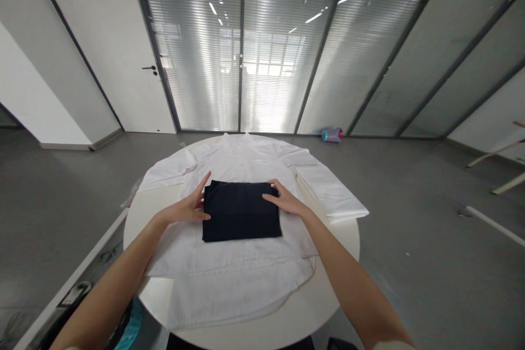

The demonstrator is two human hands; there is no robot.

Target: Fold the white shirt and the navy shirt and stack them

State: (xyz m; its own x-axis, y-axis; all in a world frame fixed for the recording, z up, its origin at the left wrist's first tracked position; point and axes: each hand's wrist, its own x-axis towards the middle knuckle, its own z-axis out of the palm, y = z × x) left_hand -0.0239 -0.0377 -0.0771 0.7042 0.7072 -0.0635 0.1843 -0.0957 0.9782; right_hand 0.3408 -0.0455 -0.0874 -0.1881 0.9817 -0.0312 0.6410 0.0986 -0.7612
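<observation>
A folded dark navy cloth (241, 212) lies flat as a neat rectangle on the middle of a white long-sleeved shirt (241, 270). The shirt is spread out with its collar toward the far side. My left hand (192, 205) is at the cloth's left edge with thumb and index finger wide apart, the thumb touching the cloth. At the upper right corner, my right hand (284, 197) grips the cloth, thumb on top; its other fingers are partly hidden. The shirt's right sleeve (328, 188) reaches past the table's edge.
Under the shirt is a round white table (348, 240). A blue and pink package (332, 135) lies on the grey floor by the glass partition (270, 65). Pale furniture legs (496, 224) stand at the right. A low white-edged frame (77, 273) runs along the left.
</observation>
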